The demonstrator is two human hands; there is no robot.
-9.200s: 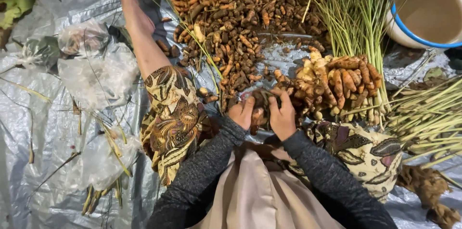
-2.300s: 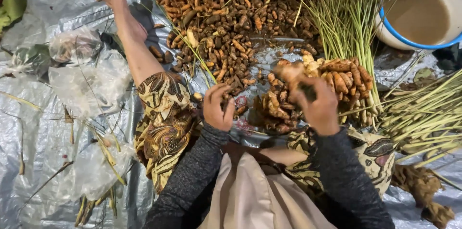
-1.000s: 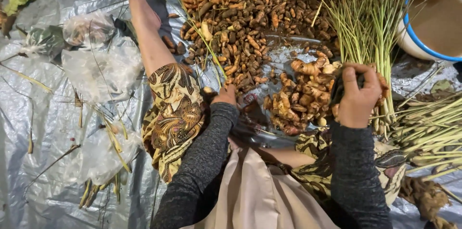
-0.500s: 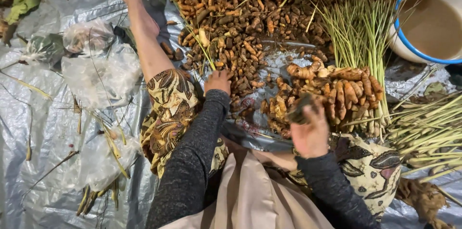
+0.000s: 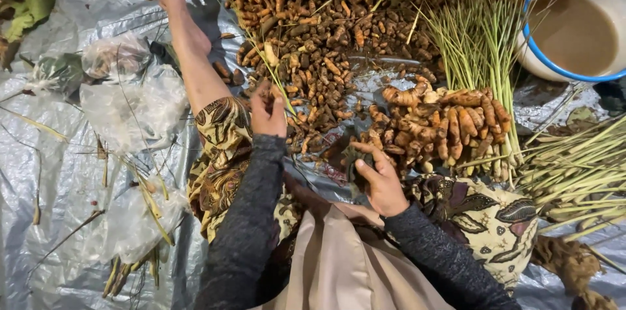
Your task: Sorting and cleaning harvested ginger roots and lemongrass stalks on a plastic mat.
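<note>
Two hands: both work at the near edge of the roots, the left hand (image 5: 268,111) farther out than the right hand (image 5: 378,178).
Plastic bags (image 5: 134,98): crumpled and clear, lying on the grey sheet (image 5: 59,173) well left of the hands, beside the outstretched leg (image 5: 189,49).
Left hand: fingers pinched together at the near left edge of the big pile (image 5: 319,29); it seems to grip a small root or stalk, though what exactly cannot be told.
Big pile: small brown roots heaped far and slightly right of the left hand, spreading away from the person.
Right hand: fingers curled loosely, partly apart, around a dark piece; whether it is gripped cannot be told.
Orange cluster (image 5: 443,124): plump roots just right of and beyond the right hand, their long axes running mostly near to far; the right hand is nearer.
Green stalks (image 5: 482,43): upright behind the cluster.
Basin (image 5: 574,26): far right, holding murky liquid.
</note>
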